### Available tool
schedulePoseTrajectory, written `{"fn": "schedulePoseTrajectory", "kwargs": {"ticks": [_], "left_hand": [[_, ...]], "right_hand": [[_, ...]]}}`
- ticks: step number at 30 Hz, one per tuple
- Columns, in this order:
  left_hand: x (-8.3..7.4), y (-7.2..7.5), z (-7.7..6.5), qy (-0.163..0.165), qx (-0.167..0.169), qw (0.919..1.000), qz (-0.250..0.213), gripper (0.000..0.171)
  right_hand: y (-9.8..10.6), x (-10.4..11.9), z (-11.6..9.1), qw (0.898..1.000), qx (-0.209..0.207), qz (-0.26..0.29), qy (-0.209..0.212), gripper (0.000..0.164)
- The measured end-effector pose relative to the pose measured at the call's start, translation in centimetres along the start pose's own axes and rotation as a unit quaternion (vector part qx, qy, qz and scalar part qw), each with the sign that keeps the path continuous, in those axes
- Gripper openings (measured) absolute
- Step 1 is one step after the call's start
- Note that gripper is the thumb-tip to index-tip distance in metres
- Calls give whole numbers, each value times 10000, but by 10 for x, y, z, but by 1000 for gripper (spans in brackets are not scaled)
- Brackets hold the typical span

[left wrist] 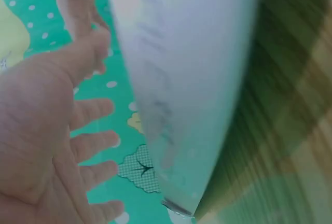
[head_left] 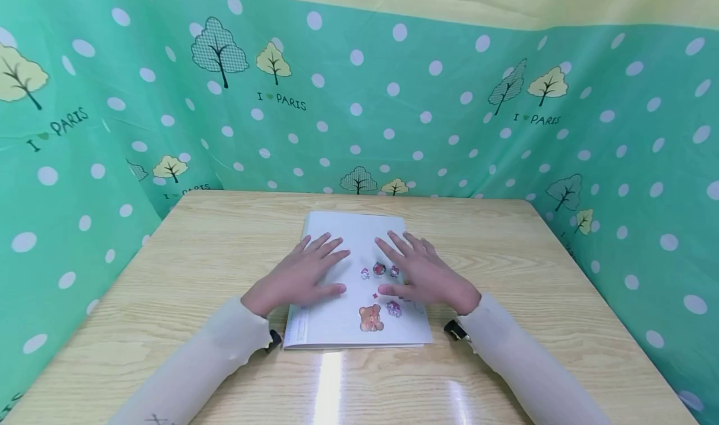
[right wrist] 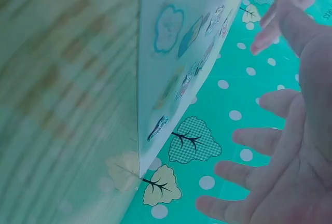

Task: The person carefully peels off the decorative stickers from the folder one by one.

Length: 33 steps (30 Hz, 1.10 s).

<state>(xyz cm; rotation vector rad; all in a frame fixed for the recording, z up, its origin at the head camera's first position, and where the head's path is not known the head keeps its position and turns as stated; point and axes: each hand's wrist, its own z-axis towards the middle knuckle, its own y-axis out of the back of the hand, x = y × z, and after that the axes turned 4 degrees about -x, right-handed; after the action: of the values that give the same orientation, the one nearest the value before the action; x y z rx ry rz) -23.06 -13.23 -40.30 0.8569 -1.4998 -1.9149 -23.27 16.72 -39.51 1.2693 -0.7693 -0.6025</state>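
A white folder [head_left: 337,325] lies flat on the table. Stickers dot its right half, among them a brown bear sticker [head_left: 371,318] near the bottom. Over the folder's left side is my left hand [head_left: 300,274], its fingers spread and straight. My right hand [head_left: 427,275] is spread the same way over the right side and partly covers some stickers. Both wrist views show a gap between palm and cover, so neither hand holds anything. In the left wrist view the folder's spine [left wrist: 176,79] carries faint blurred lettering.
The folder sits on a light wood-grain table [head_left: 224,238]. A green polka-dot cloth [head_left: 393,119] with printed trees hangs behind the table and along both sides. Dark wrist-camera pieces [head_left: 455,330] show under the cuffs. Light glare [head_left: 328,387] falls on the front of the table.
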Motion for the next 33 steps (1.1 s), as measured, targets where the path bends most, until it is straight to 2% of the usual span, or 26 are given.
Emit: {"fn": "schedulePoseTrajectory", "kwargs": {"ticks": [3, 7, 11, 14, 21, 26, 29, 33], "left_hand": [[0, 2, 0, 246, -129, 9995, -156, 71], [2, 5, 2, 1003, -274, 9942, -277, 72], [10, 8, 2, 2000, -406, 9763, -713, 70], [18, 13, 1, 2501, -399, 9616, -1056, 71], [37, 17, -2, 2793, 6, 9469, -1594, 76], [43, 15, -1, 2931, 164, 9345, -2015, 78], [44, 13, 0, 3049, 201, 9227, -2351, 77], [46, 9, 0, 3197, 293, 9003, -2940, 76]], "right_hand": [[1, 0, 0, 9999, 79, 14, -62, 89], [1, -2, 1, 9998, 162, -22, -79, 79], [2, -4, 1, 9994, 313, 98, -101, 69], [4, -5, 1, 9982, 473, 317, -175, 67], [6, -8, 0, 9947, 876, 506, -170, 74], [7, -10, 0, 9924, 1079, 583, -139, 80], [6, -10, -1, 9910, 1186, 569, -251, 84], [4, -9, -1, 9899, 1264, 556, -312, 86]]}}
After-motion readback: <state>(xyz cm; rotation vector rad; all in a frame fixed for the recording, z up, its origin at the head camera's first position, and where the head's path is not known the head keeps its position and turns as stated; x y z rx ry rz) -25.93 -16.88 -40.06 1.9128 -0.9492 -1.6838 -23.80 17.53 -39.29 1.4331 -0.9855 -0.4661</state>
